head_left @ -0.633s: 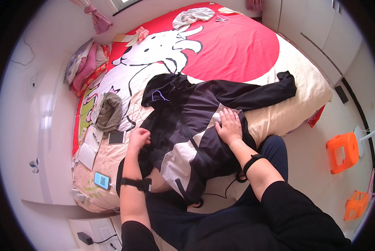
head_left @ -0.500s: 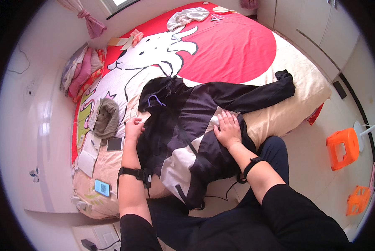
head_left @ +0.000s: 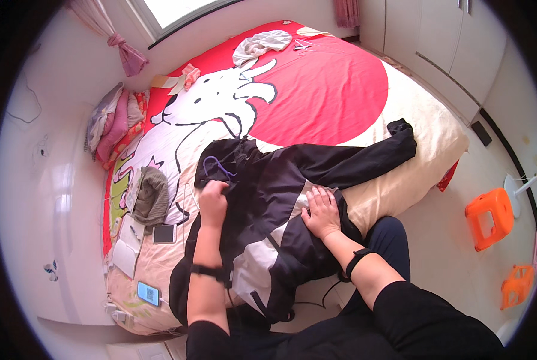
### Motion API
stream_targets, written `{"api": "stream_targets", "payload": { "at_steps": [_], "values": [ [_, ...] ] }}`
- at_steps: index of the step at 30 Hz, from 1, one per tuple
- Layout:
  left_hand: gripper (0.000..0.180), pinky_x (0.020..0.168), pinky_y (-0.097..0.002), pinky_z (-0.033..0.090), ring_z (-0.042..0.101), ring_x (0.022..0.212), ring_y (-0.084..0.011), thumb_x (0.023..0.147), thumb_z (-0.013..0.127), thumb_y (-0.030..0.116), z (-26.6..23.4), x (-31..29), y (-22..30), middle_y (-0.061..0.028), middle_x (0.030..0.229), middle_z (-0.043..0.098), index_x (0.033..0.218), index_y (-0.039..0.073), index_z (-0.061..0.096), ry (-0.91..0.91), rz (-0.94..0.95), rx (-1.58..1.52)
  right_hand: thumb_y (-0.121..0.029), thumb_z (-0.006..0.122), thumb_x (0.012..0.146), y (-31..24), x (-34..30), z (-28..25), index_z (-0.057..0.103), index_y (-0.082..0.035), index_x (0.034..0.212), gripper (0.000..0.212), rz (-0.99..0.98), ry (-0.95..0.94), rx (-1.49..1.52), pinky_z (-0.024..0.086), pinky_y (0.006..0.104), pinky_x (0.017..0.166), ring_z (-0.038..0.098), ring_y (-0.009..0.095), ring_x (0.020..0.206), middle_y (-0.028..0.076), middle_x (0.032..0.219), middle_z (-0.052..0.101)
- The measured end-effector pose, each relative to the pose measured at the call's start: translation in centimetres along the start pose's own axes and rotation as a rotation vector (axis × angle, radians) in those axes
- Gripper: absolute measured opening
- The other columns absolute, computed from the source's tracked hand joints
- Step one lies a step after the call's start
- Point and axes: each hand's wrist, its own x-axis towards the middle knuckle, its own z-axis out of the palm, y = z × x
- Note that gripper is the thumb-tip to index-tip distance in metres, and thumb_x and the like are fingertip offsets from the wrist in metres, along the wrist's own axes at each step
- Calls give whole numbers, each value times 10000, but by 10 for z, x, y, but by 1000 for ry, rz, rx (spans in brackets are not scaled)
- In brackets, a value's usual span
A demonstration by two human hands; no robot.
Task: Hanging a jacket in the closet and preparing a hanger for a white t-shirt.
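1. From the head view, the only one I have, I see the jacket (head_left: 274, 186), black, grey and white, spread across the near side of the bed (head_left: 436, 120). One sleeve (head_left: 364, 165) stretches out to the right and the lower part hangs toward the person's lap. Laid this way, I judge, most of it gets support from the mattress while its near end is within easy reach.

2. The right hand (head_left: 322, 211) lies palm down on the pale panel of the jacket, fingers straight and slightly spread, gripping nothing. I read the flat contact as a way to steady the cloth without bunching it.

3. The left hand (head_left: 213, 197) is at the collar end, just below a purple loop (head_left: 218, 165) lying on the dark fabric. Its fingers are curled in; I cannot tell whether they pinch cloth or merely rest there.

4. Left of the jacket I see a knitted cloth (head_left: 151, 195), a dark-screened device (head_left: 164, 234), a notebook (head_left: 126, 257) bearing a pen (head_left: 134, 233), and a lit phone (head_left: 149, 293). A cable runs to the phone, which may explain its spot by the bed's edge.

5. On the floor to the right stands an orange stool (head_left: 490, 219), well apart from both hands.
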Motion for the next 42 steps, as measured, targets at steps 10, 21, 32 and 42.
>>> {"api": "stream_targets", "payload": {
  "at_steps": [10, 21, 32, 42],
  "values": [
    [289, 743, -379, 522, 625, 876, -298, 764, 653, 126, -60, -198, 170, -133, 1057, 605, 1042, 61, 608, -974, 250, 85, -282, 490, 814, -2, -16, -6, 508, -28, 1280, 532, -27, -50, -116, 227, 445, 1108, 362, 316, 1294, 168, 1330, 471],
    [256, 550, -213, 426, 540, 651, -77, 849, 675, 245, -95, -172, 60, -28, 772, 597, 955, 23, 602, 92, -969, -581, -138, 541, 739, -12, -27, -49, 624, -24, 1118, 405, 102, -348, 100, 376, 389, 1002, 507, 345, 1157, 219, 1175, 574],
    [599, 822, -311, 467, 561, 973, -224, 647, 683, -42, -41, -180, 55, -171, 1078, 568, 1205, -76, 469, 139, -1239, -768, -337, 645, 791, -87, -5, -124, 599, -87, 1014, 338, -94, -221, 215, 510, 426, 813, 596, 275, 1012, 104, 1047, 599],
    [603, 734, -310, 436, 480, 729, -231, 641, 407, -187, -151, -188, 124, -106, 810, 474, 1201, 19, 490, 308, -191, -118, -122, 444, 802, -4, -7, -146, 520, -26, 945, 188, 347, 53, 363, 471, 542, 779, 603, 471, 851, 278, 872, 634]
  ]
}}
